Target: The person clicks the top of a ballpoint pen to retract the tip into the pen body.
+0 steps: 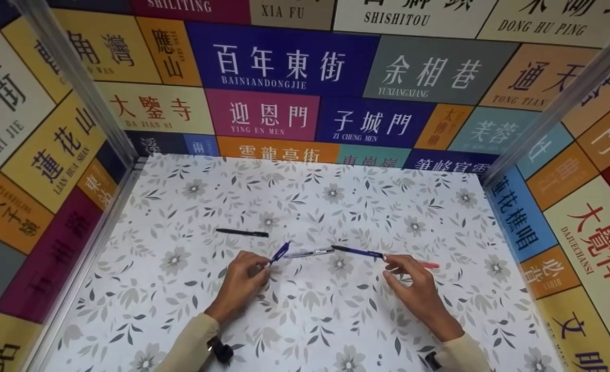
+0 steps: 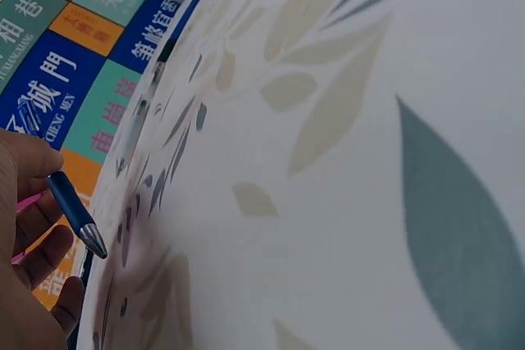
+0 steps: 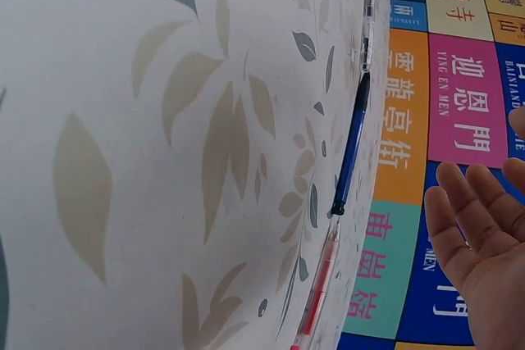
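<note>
My left hand (image 1: 245, 279) pinches a blue click pen (image 1: 281, 251) between thumb and fingers, tilted over the patterned tabletop. In the left wrist view, the silver tip of that pen (image 2: 78, 212) points down past the fingers. A clear-barrelled pen (image 1: 310, 253), a blue pen with a black end (image 1: 359, 251) and a pink-red pen (image 1: 431, 265) lie in a row, roughly end to end. Beside the last two is my right hand (image 1: 413, 281), its fingers spread and holding nothing; the right wrist view shows its palm (image 3: 500, 284) and loosely bent fingers.
A black pen (image 1: 243, 233) lies behind my left hand. White paper with grey flowers and leaves covers the table (image 1: 305, 320). Panels with coloured street-name signs (image 1: 279, 62) stand at the back and both sides, with clear corner posts (image 1: 85, 88).
</note>
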The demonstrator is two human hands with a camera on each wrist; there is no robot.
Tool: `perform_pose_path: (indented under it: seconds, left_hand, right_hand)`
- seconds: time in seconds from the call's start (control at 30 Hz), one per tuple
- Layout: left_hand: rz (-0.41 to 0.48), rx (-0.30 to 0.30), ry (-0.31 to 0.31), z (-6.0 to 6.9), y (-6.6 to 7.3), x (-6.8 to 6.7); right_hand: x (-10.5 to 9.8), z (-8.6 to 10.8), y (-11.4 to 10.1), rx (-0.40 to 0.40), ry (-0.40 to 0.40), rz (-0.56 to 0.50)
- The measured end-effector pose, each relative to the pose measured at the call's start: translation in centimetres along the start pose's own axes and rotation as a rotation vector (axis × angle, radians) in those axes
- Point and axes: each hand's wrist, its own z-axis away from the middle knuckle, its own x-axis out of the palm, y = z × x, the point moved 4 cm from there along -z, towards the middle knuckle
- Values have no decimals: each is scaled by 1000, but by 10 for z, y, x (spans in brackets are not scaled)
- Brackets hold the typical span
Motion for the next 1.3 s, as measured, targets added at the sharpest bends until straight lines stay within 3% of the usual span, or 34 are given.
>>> perform_pose_path:
  seconds: [0.17, 0.37, 0.63, 0.8, 1.07, 1.3]
  left_hand:
    - [-74, 7, 21, 1, -5, -7]
    - [-61, -29, 23, 4, -10, -11]
    - [-70, -74, -2, 4, -16, -17]
    - [-130, -22, -11, 3, -18, -22]
    - [-249, -12, -63, 3, -20, -27]
    - [-333, 83, -63, 0, -25, -30]
  right_hand:
    - [-1, 1, 1, -14, 4, 8]
    - [-2, 2, 4, 7, -10, 14]
    - [-5, 4, 6, -64, 13, 9]
    - [-8, 5, 11, -51, 6, 2]
    - [-12, 9, 18, -33, 5, -6]
    - [-13, 12, 19, -8, 15, -6]
